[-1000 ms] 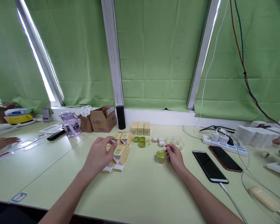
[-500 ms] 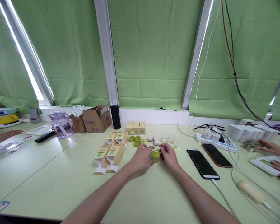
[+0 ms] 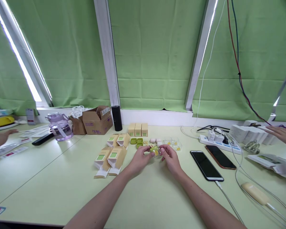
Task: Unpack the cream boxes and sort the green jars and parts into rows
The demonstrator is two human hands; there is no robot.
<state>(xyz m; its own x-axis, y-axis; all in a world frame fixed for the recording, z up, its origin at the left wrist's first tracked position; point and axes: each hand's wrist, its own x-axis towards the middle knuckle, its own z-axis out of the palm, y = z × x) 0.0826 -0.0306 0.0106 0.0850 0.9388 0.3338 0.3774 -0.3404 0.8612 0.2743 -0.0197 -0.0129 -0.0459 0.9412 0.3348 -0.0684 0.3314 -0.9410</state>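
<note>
Between my hands is a small clear case with a green lid [image 3: 154, 149], tilted and lifted off the table. My left hand [image 3: 141, 159] grips its left side between thumb and fingers. My right hand [image 3: 171, 159] pinches its right side. Just beyond lie several small green trays [image 3: 136, 141], small yellow pieces [image 3: 145, 142], pale pink cylinders [image 3: 155, 140] and clear cups with yellow centres [image 3: 173, 143]. Left of my left hand are opened kraft boxes [image 3: 116, 156] with green labels, flaps out. Upright closed boxes [image 3: 138, 129] stand behind.
At right lie two phones [image 3: 207, 165], a power strip [image 3: 220, 142], cables and a cream-coloured device [image 3: 255, 193]. A co-worker's hand [image 3: 282, 134] is at far right, another person's hand [image 3: 0, 139] at far left. A purple jug [image 3: 60, 127], carton [image 3: 97, 122] and black cylinder [image 3: 117, 118] stand at back left.
The green-lidded case has been picked up from the table and tilted, with both hands now closed on it. At right, the co-worker's hand has moved up, away from the clear object.
</note>
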